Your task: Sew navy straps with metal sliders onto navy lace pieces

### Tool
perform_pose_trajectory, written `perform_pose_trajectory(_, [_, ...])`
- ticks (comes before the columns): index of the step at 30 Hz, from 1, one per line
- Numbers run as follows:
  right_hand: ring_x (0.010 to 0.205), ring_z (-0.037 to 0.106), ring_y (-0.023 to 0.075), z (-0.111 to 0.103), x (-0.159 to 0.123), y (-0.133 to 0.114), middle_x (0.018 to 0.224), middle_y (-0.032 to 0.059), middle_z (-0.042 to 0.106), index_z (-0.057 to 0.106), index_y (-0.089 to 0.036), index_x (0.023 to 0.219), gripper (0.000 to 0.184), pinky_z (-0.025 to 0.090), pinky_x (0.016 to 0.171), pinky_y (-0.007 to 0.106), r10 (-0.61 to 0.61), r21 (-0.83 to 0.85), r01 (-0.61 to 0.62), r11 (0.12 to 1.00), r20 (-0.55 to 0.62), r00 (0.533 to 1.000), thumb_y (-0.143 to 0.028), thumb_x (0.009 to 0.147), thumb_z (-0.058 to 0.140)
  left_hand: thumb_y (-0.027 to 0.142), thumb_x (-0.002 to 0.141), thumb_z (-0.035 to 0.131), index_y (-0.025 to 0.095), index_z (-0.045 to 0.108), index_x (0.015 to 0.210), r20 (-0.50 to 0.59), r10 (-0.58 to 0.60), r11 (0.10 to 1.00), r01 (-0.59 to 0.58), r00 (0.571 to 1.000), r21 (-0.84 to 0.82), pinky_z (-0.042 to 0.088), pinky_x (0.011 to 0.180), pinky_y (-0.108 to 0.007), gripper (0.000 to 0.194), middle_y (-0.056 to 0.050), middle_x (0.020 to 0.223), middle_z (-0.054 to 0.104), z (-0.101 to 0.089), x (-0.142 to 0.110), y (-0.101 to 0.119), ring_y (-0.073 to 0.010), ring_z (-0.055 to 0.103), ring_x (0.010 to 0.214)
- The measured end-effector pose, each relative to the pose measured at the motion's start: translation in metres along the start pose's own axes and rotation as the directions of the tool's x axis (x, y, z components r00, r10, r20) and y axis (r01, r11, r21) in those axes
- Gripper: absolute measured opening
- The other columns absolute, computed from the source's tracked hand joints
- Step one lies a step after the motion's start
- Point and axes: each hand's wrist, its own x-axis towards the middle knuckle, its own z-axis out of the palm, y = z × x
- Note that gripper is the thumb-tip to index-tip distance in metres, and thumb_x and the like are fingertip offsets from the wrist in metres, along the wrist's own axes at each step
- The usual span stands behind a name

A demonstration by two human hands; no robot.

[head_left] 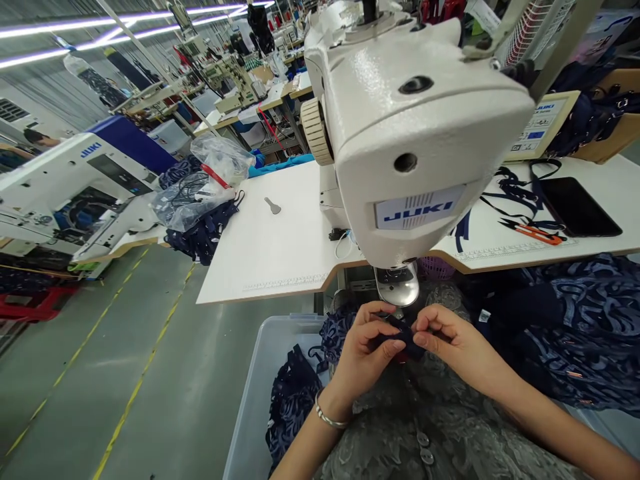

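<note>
Just below the metal bed end of the white sewing machine [430,127], both hands pinch a dark navy piece of fabric [406,340]. My left hand [367,347], with a silver bangle at its wrist, has its thumb and fingers closed on the left side of the piece. On its right edge, my right hand [447,337] grips between thumb and fingertips. The fingers cover much of the fabric, so its full shape is hidden. More patterned navy fabric [337,333] hangs beside my left hand.
Left of my legs stands a translucent plastic bin [250,393] with navy garments [293,407]. Patterned garments [590,333] are heaped at right. The white table [285,247] carries a phone [580,207], orange thread snips [535,232] and dark straps. Another sewing machine [80,180] stands left.
</note>
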Motion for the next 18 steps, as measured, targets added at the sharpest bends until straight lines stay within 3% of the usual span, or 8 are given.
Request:
perform_pose_trajectory(3, [0.060,0.051,0.0115,0.004,0.001,0.001,0.069,-0.0038,0.053,0.052,-0.022,0.081,0.031,0.045,0.053,0.022,0.021,0.069,-0.024,0.997,0.055,0.998,-0.051,0.085,0.062,0.036,0.085,0.068,0.018,0.067,0.085,0.052,-0.051,0.988,0.058,0.997,-0.140,0.054,0.065,-0.028,0.018,-0.012,0.121,0.063,0.001,-0.002,-0.003,-0.0124,0.061,0.072])
perform_pose_trajectory(6, [0.058,0.052,0.0119,0.003,-0.001,0.001,0.070,-0.0024,0.056,0.054,-0.023,0.082,0.027,0.043,0.049,0.022,-0.023,-0.144,0.026,0.989,0.026,0.999,-0.049,0.090,0.057,0.040,0.085,0.067,0.017,0.068,0.086,0.045,-0.130,0.960,0.137,0.990,-0.243,0.053,0.060,-0.027,0.024,-0.009,0.097,0.071,0.003,-0.003,-0.006,-0.0123,0.061,0.064])
perform_pose_trajectory(8, [0.065,0.059,0.0146,0.001,-0.002,0.000,0.079,0.0012,0.061,0.059,-0.025,0.086,0.021,0.048,0.052,0.024,-0.194,-0.327,0.185,0.927,0.005,0.981,-0.044,0.092,0.056,0.041,0.083,0.070,0.016,0.068,0.083,0.018,-0.152,0.956,0.152,0.988,-0.252,0.052,0.058,-0.025,0.026,-0.005,0.084,0.069,0.003,-0.003,-0.007,-0.0113,0.060,0.060])
perform_pose_trajectory(10, [0.078,0.064,0.0174,-0.001,-0.002,-0.001,0.090,0.0040,0.065,0.063,-0.027,0.095,0.014,0.054,0.062,0.026,-0.431,-0.452,0.399,0.798,0.034,0.902,-0.038,0.094,0.056,0.042,0.082,0.071,0.015,0.069,0.078,0.009,-0.151,0.958,0.149,0.988,-0.246,0.050,0.055,-0.023,0.027,-0.002,0.074,0.065,0.003,-0.002,-0.006,-0.0095,0.057,0.055])
perform_pose_trajectory(12, [0.087,0.065,0.0176,-0.003,-0.001,-0.003,0.096,0.0050,0.067,0.063,-0.027,0.107,0.014,0.055,0.073,0.027,-0.614,-0.516,0.571,0.638,0.107,0.782,-0.028,0.095,0.055,0.041,0.081,0.072,0.015,0.070,0.075,0.015,-0.143,0.962,0.142,0.990,-0.233,0.049,0.055,-0.022,0.028,0.000,0.069,0.061,0.002,-0.002,-0.004,-0.0081,0.055,0.053])
perform_pose_trajectory(15, [0.089,0.064,0.0154,-0.004,0.001,-0.003,0.097,0.0051,0.068,0.058,-0.025,0.119,0.029,0.054,0.079,0.026,-0.699,-0.545,0.683,0.487,0.227,0.679,-0.012,0.094,0.052,0.040,0.080,0.073,0.014,0.071,0.073,0.023,-0.132,0.966,0.133,0.991,-0.221,0.048,0.055,-0.021,0.027,0.000,0.069,0.059,0.002,0.000,-0.001,-0.0074,0.054,0.053])
perform_pose_trajectory(18, [0.091,0.061,0.0155,-0.007,0.003,-0.004,0.095,0.0041,0.067,0.056,-0.023,0.116,0.031,0.051,0.084,0.029,-0.690,-0.538,0.723,0.434,0.317,0.651,-0.005,0.091,0.053,0.043,0.080,0.073,0.014,0.070,0.073,0.019,-0.133,0.968,0.134,0.991,-0.214,0.047,0.054,-0.021,0.029,0.000,0.069,0.058,0.004,0.000,-0.003,-0.0072,0.054,0.052])
